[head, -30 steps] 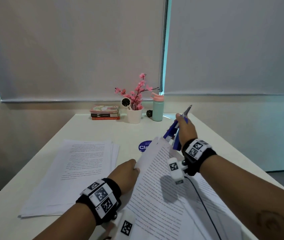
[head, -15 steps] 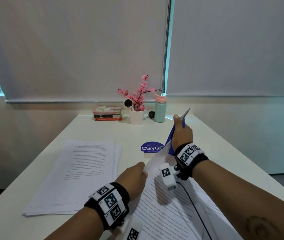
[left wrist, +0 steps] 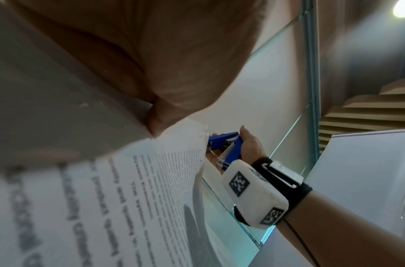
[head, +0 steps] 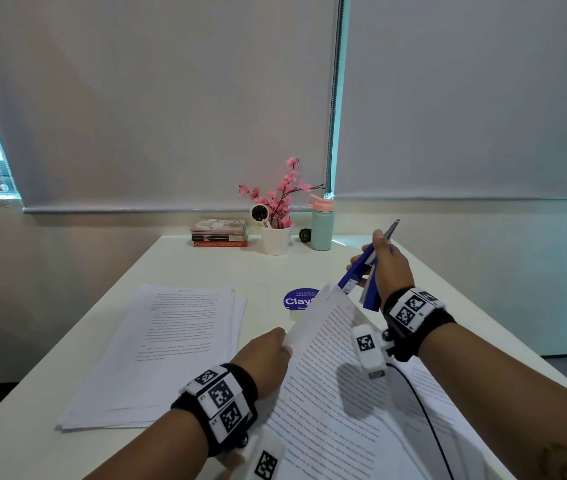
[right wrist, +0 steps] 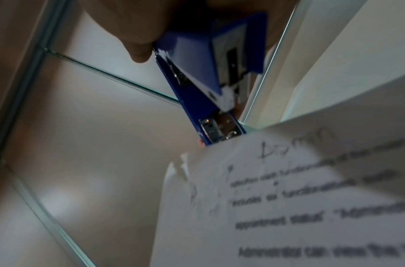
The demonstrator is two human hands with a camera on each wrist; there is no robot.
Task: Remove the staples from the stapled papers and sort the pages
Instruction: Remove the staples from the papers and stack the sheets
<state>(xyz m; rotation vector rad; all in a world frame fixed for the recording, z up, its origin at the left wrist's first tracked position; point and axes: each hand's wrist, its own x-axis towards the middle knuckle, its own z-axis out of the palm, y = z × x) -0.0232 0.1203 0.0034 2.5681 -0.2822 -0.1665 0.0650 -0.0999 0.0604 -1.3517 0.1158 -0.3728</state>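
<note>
Paper (head: 327, 368), thin, floppy and already torn at its corner, lifts off the table (head: 185, 268) pinched at its near edge by the left hand (head: 264, 355), while the right hand (head: 391, 268) grips a blue stapler (head: 356, 271) just beyond that corner, best held close beside the staple.

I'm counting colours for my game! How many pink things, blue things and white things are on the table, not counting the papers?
Pink: 2, flowers, bottle lid
Blue: 2, stapler, round sticker
White: 2, flower pot, small clock
Total: 6
</note>
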